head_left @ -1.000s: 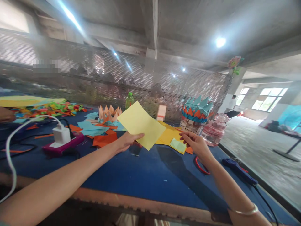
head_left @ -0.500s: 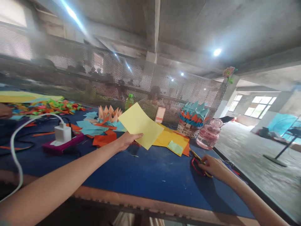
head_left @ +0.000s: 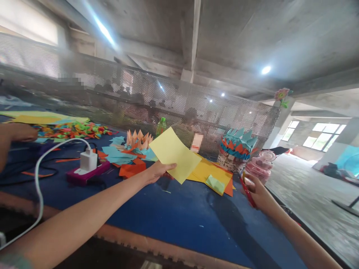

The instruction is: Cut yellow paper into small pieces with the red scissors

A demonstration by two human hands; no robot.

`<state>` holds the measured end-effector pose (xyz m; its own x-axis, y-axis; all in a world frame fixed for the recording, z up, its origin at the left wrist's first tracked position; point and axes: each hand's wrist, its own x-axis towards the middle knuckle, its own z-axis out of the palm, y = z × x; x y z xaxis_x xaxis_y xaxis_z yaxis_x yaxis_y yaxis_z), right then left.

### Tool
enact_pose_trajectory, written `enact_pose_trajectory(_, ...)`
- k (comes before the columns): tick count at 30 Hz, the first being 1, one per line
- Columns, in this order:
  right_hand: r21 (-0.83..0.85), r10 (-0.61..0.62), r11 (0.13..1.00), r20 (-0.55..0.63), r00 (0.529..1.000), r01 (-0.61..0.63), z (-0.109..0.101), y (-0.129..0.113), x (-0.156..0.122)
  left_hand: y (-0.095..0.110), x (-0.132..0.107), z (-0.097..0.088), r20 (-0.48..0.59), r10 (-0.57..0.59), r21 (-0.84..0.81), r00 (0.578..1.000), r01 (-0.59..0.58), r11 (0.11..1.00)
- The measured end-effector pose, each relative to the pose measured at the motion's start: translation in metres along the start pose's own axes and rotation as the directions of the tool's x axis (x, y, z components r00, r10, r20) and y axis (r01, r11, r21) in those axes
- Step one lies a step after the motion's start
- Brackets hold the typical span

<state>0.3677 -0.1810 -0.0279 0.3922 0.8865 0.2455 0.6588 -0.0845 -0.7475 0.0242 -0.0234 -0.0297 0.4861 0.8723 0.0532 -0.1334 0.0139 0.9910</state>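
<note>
The left hand (head_left: 158, 172) pinches a pale yellow square paper sheet (head_left: 174, 154) by its lower corner, raised above the blue-topped table (head_left: 174, 213); the right hand (head_left: 259, 192) is clenched around red-handled scissors (head_left: 247, 191), lifted just off the table, near the pink glass jar (head_left: 259, 169).

Single head-worn view looked forward across the blue table (head_left: 174, 220) toward the mesh screen (head_left: 224, 112), left hand (head_left: 158, 172) close ahead.

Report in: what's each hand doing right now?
Left hand pinching yellow sheet, held up over table. Right hand closed on red-handled scissors, off the table. Orange-yellow paper pile lies between the hands.
</note>
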Motion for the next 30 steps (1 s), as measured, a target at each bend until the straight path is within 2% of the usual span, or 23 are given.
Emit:
enact_pose_trajectory(1,0.107,0.005,0.994,0.088,0.996,-0.014,0.007,-0.014,0.0,0.001,-0.001,0.0,-0.002,0.008,0.0,1.0,-0.008,1.0)
enact_pose_trajectory(3,0.204,-0.01,0.978,0.223,0.975,-0.036,0.025,-0.044,-0.001,0.004,-0.002,-0.002,-0.007,0.02,0.007,1.0,-0.02,1.0)
enact_pose_trajectory(6,0.245,-0.117,0.969,0.293,0.949,0.044,0.054,-0.075,0.003,0.007,-0.001,-0.008,-0.005,0.013,0.027,1.0,-0.013,1.0)
enact_pose_trajectory(9,0.222,-0.232,0.962,0.362,0.903,0.159,0.078,-0.084,0.014,0.009,0.003,-0.018,-0.038,-0.014,0.035,0.999,0.015,0.999)
enact_pose_trajectory(12,0.202,-0.249,0.963,0.405,0.88,0.179,0.092,-0.084,0.021,0.01,0.008,-0.028,-0.08,-0.019,-0.001,0.997,0.019,1.0)
enact_pose_trajectory(15,0.231,-0.202,0.968,0.465,0.862,0.101,0.096,-0.088,0.015,0.011,0.011,-0.034,-0.099,0.001,-0.069,0.995,-0.008,0.998)
enact_pose_trajectory(20,0.309,-0.206,0.95,0.476,0.855,0.057,0.096,-0.094,-0.005,0.013,0.012,-0.034,-0.096,0.046,-0.096,0.994,-0.055,0.994)
enact_pose_trajectory(30,0.326,-0.248,0.941,0.49,0.836,0.087,0.093,-0.088,-0.009,0.019,0.004,-0.025,-0.019,0.006,-0.061,1.0,-0.007,0.998)
